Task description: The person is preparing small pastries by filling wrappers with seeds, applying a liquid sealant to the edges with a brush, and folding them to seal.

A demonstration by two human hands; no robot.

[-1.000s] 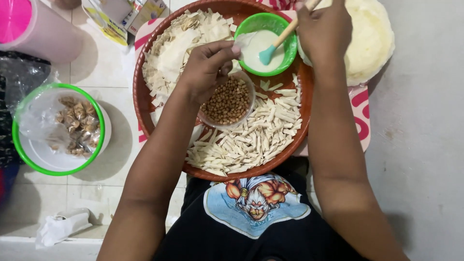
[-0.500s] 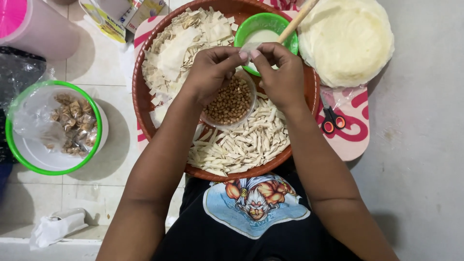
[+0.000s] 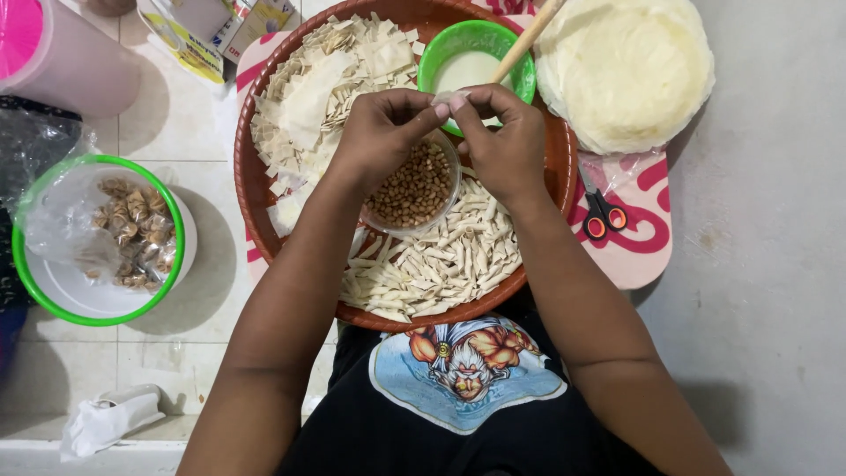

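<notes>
We have both hands up over the big brown tray (image 3: 256, 189), meeting right at its middle. Our left hand (image 3: 383, 132) and right hand (image 3: 504, 141) are pinched together on one small pale wrapper piece (image 3: 449, 95), fingertips touching; each grip is closed tight on that scrap, thumbs and forefingers pressed in. The piece sits just in front of the green bowl (image 3: 515, 75), which holds a whitish liquid with a wooden-handled brush (image 3: 529, 40) leaning out of it.

Directly beneath our hands is the clear bowl of peanuts (image 3: 414, 189), resting inside the tray. To its left we see a heap of cut wrapper squares (image 3: 313, 97), and nearer our body a spread of rolled pale sticks (image 3: 441, 264).

Off to the right, a stack of round wrapper sheets (image 3: 626, 70) overlaps the tray's edge, with red-handled scissors (image 3: 602, 211) lying on the pink and white board (image 3: 643, 247) below it. On the tiled floor at left stands a green-rimmed bowl (image 3: 53, 300) lined with plastic, holding browned twisted pieces (image 3: 132, 229).
</notes>
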